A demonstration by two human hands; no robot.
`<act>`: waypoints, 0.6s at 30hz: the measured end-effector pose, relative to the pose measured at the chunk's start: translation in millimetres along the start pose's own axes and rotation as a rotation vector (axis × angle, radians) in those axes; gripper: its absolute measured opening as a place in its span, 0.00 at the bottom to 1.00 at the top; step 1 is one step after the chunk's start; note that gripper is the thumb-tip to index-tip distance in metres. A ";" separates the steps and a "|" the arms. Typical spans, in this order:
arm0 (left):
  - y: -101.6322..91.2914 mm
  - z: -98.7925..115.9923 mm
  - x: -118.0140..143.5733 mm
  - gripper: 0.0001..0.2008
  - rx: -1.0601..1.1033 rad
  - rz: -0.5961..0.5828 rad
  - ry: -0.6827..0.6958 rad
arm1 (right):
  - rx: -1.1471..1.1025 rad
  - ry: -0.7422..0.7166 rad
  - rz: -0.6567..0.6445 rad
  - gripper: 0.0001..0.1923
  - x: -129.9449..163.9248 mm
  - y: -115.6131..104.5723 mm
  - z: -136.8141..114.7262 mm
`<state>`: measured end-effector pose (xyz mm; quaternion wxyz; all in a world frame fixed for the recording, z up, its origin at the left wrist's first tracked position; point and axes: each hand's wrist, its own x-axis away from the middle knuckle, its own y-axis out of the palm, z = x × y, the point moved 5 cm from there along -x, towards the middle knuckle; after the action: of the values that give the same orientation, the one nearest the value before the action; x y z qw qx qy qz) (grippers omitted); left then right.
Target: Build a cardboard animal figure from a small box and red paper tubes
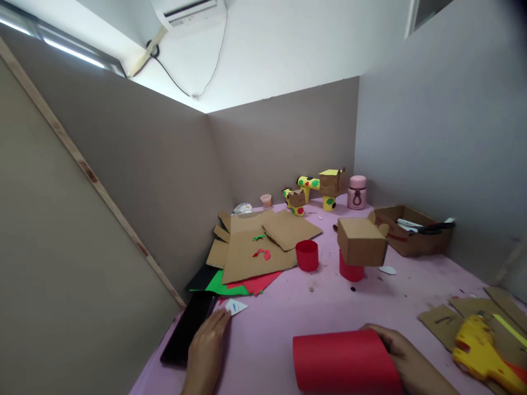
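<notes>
My right hand [391,345] is wrapped around the far right end of a red paper tube [341,359], which lies on its side at the table's front. My left hand [208,340] lies with fingers stretched forward beside a black tablet-like slab [190,329]. Its fingertips touch the edge of a white paper scrap with blue marks [235,307]. Beyond the tube stands a short red paper ring [307,255]. To the right of that ring, a cardboard box head with ears [361,241] rests on another red ring [351,270].
Cardboard sheets [242,263] lie over green paper [218,282] and red paper [263,281]. Yellow spotted paper animals [308,182] and a pink flask [357,193] stand at the back. At right are a cardboard tool box [405,244] and a yellow glue gun [477,348].
</notes>
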<state>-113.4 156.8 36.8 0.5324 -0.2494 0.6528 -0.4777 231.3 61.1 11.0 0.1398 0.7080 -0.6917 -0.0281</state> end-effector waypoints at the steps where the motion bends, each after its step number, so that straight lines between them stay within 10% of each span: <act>1: 1.1 0.3 -3.1 0.22 -0.033 -0.014 0.014 | 0.006 0.008 0.008 0.02 -0.4 -0.4 0.2; 7: -2.3 19.2 -26.0 0.22 -0.003 0.021 0.009 | -0.015 -0.009 0.048 0.03 -1.7 -2.1 -2.9; 10: -4.2 47.1 -29.0 0.18 0.354 0.069 -0.099 | -0.129 0.029 0.089 0.05 -1.5 -3.4 -3.9; 18: 45.9 160.4 -9.0 0.31 1.803 -0.814 -0.692 | -0.290 -0.090 0.233 0.08 -0.6 -10.4 -14.1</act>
<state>47.6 126.2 3.8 0.4777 -0.0839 -0.2663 -0.8330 244.7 63.9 22.0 0.2116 0.5936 -0.7631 -0.1430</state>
